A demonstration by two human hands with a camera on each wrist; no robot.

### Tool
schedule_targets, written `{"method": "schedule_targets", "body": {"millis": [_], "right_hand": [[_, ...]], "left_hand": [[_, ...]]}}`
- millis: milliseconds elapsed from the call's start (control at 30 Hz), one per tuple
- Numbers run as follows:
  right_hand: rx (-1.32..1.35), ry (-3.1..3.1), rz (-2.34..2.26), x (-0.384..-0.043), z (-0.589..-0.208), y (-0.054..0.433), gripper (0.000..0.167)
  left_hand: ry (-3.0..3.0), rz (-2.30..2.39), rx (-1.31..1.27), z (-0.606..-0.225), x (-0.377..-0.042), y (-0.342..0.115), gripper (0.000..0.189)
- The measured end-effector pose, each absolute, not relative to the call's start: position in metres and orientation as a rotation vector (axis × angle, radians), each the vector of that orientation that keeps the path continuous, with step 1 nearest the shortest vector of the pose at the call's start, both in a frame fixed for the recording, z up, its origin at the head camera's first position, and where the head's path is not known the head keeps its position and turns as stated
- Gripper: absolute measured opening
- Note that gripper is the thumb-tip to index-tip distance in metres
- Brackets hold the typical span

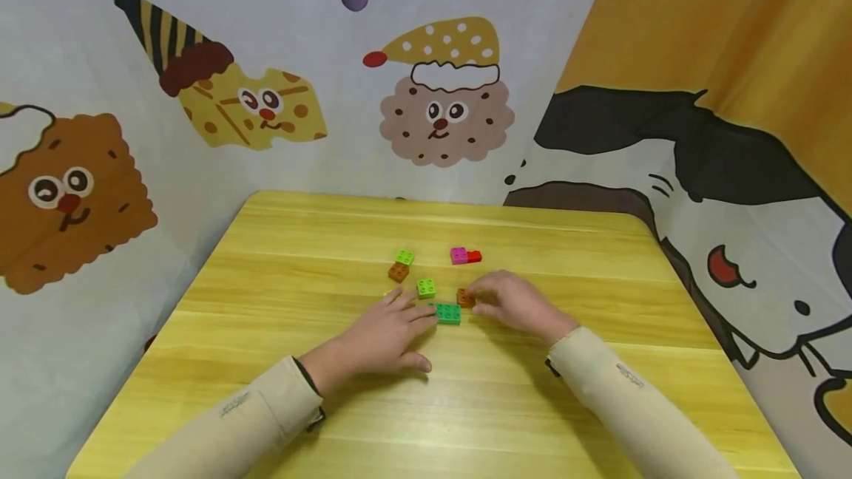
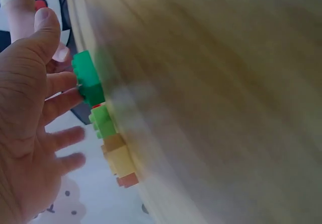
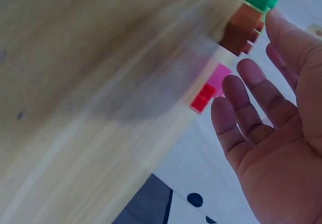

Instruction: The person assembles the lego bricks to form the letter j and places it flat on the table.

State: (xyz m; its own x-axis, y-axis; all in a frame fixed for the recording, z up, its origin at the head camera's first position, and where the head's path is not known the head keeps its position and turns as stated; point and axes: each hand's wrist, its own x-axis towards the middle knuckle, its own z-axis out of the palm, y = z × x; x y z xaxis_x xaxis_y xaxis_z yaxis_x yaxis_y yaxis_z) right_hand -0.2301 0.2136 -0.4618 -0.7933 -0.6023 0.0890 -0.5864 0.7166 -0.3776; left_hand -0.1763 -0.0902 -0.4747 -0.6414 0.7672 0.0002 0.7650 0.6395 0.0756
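Note:
My left hand (image 1: 381, 333) is spread with fairly straight fingers, its fingertips right at the left end of a long green brick (image 1: 449, 314). Beneath those fingers a yellow brick (image 1: 389, 293) is mostly hidden in the head view; the left wrist view shows more of the yellow brick (image 2: 119, 161). My right hand (image 1: 518, 306) stands beside an orange-brown brick (image 1: 464, 298), fingers gently bent and apart. In the right wrist view its thumb tip is close to the studs of that orange-brown brick (image 3: 241, 30). Between the hands sits a lime brick (image 1: 426, 287).
Farther back on the wooden table (image 1: 319, 242), another lime brick (image 1: 404, 257) stands against a second orange-brown brick (image 1: 399, 272). A pink brick (image 1: 458, 256) and a smaller red brick (image 1: 474, 256) lie side by side. A printed cloth (image 1: 299, 176) hangs behind the table.

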Motion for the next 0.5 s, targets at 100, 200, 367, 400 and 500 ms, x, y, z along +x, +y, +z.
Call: {"method": "schedule_targets", "body": {"millis": [100,200,367,400,500], "right_hand": [[-1.015,2.882,-0.578,-0.232,-0.465,0.212,0.031],[-1.002,2.901,-0.544,-0.234,-0.468,0.210,0.032],[-0.971,2.924,-0.515,-0.239,-0.473,0.205,0.033],[-0.962,2.926,-0.517,-0.240,-0.474,0.204,0.033],[-0.940,2.933,-0.523,-0.242,-0.476,0.203,0.031]], "left_hand": [[2.791,0.122,1.315,-0.476,-0.178,-0.089,0.082],[2.769,0.180,1.304,-0.475,-0.180,-0.087,0.086],[2.757,0.208,1.290,-0.474,-0.183,-0.086,0.093],[2.759,0.203,1.296,-0.475,-0.184,-0.086,0.094],[2.769,0.184,1.318,-0.476,-0.187,-0.085,0.094]]}}
